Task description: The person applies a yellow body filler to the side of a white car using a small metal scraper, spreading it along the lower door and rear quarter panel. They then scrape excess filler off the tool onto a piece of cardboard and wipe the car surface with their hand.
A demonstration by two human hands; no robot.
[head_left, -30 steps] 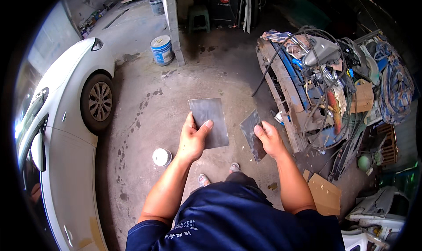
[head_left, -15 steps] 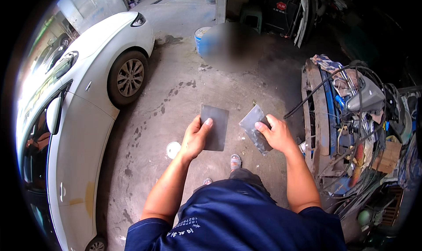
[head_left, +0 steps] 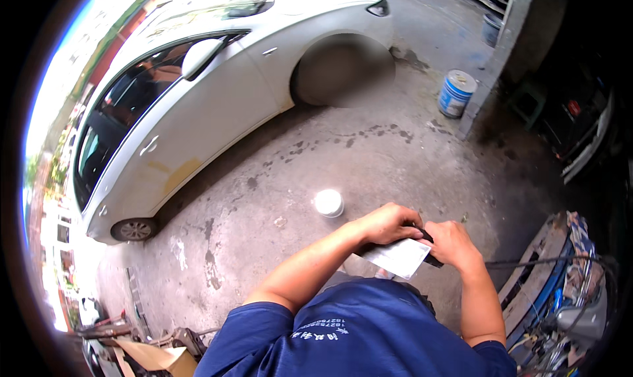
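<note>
My left hand point(head_left: 390, 224) is closed on a flat rectangular plate point(head_left: 399, 257), its pale face catching the light just in front of my body. Close against it, my right hand point(head_left: 452, 242) grips a dark-edged flat scraper point(head_left: 432, 261). Most of the scraper is hidden behind the plate and my fingers. The two tools overlap or touch; which of these I cannot tell. On the floor left of my hands stands a white tub point(head_left: 329, 203) with a white top.
A white car point(head_left: 217, 120) is parked at the left, with a yellowish patch point(head_left: 183, 174) low on its side. A blue and white bucket point(head_left: 457, 93) stands by a pillar point(head_left: 491, 67). Piled parts and cables point(head_left: 580, 298) lie at the right, a cardboard piece point(head_left: 158, 358) at lower left.
My view has turned left toward the car. My hands, apart before, have come together, bringing the plate and the scraper against or over each other.
</note>
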